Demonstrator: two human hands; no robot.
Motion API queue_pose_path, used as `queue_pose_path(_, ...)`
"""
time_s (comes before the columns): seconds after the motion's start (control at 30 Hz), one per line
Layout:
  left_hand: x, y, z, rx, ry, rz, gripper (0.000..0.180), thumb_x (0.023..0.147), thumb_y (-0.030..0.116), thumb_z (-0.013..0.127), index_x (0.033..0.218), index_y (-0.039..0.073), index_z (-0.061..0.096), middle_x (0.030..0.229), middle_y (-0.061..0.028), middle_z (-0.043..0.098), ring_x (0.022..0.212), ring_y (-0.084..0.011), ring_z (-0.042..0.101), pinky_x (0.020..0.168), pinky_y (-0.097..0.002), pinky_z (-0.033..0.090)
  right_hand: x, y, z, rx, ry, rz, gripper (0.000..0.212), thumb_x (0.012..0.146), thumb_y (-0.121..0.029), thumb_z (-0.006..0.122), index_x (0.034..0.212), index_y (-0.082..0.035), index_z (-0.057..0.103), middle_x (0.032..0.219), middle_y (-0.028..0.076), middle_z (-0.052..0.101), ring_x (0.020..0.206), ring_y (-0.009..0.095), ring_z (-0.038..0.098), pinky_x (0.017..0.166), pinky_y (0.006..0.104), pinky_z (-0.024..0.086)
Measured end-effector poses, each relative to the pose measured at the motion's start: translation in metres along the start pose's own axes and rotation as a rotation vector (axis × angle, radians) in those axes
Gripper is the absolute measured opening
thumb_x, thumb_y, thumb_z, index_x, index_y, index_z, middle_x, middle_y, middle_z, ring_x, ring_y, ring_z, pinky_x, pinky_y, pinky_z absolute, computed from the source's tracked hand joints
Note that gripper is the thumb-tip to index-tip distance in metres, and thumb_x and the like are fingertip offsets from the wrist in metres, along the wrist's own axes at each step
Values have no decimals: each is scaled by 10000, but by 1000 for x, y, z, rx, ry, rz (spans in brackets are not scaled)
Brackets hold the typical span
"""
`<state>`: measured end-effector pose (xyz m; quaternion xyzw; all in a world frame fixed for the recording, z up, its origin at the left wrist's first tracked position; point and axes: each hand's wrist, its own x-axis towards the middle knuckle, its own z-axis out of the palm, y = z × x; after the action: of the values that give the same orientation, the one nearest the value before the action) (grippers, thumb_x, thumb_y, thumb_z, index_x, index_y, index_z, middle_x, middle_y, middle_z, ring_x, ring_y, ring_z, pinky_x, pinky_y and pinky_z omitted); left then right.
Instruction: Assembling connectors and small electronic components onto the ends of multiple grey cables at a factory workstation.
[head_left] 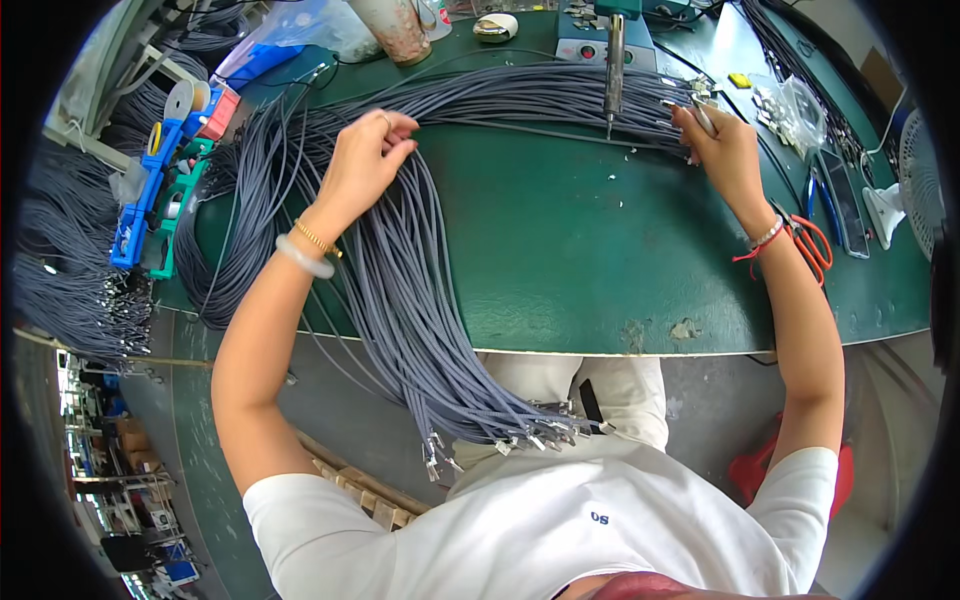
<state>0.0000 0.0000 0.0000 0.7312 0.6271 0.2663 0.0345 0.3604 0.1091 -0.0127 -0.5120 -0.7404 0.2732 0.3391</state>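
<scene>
Grey cables (500,88) lie across the far part of the green surface (600,250); a further bundle (400,270) drapes over its near edge, metal-tipped ends above the person's lap. Left hand (365,168): over the cables, left of centre; grip loosely curled, thumb and index finger parted; contact with the cables cannot be determined. Right hand (726,152): at the right-hand cable ends; grip closed on a slim pale item (704,120), exact kind unclear. Soldering iron (614,78): upright, tip downward, left of the right hand. Orange-handled pliers (798,227) and a phone (844,208) lie right of the right forearm.
</scene>
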Motion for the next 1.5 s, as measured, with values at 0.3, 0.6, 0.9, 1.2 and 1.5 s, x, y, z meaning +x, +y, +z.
queue_pose_path(0.3,74,-35,24,346,183,291,461,729,301,654,1066,15,523,1018,-129,548,967,-283,516,844,-346,411,22,12,-6,-377,273,-448,244,780,-213,617,897,-2,589,853,140,574,684,278,568,619,321,434)
queue_pose_path(0.6,140,-23,53,-72,-184,116,457,704,265,690,1057,7,558,967,-156,614,911,-255,590,813,-308,447,40,30,-15,-417,212,-381,291,768,-224,626,941,5,576,891,145,562,734,287,567,654,330,441)
queue_pose_path(0.9,192,-9,42,20,-232,147,296,717,57,650,989,-36,578,785,-68,618,714,-118,584,672,-244,461,58,53,-29,-270,251,-391,236,778,-184,620,919,4,597,839,127,571,667,235,562,623,298,440)
queue_pose_path(1.2,217,12,38,39,-294,190,212,842,179,534,939,-8,565,697,6,534,607,-80,433,546,-207,342,90,70,-39,-262,356,-500,367,728,-299,677,980,-45,588,788,78,556,615,166,505,580,263,408)
queue_pose_path(1.5,214,25,34,-680,-338,4,137,849,206,548,924,96,515,682,83,437,562,-11,304,508,-168,246,147,24,-32,-384,277,-726,351,692,-244,654,982,-62,575,917,192,587,907,329,535,735,368,445)
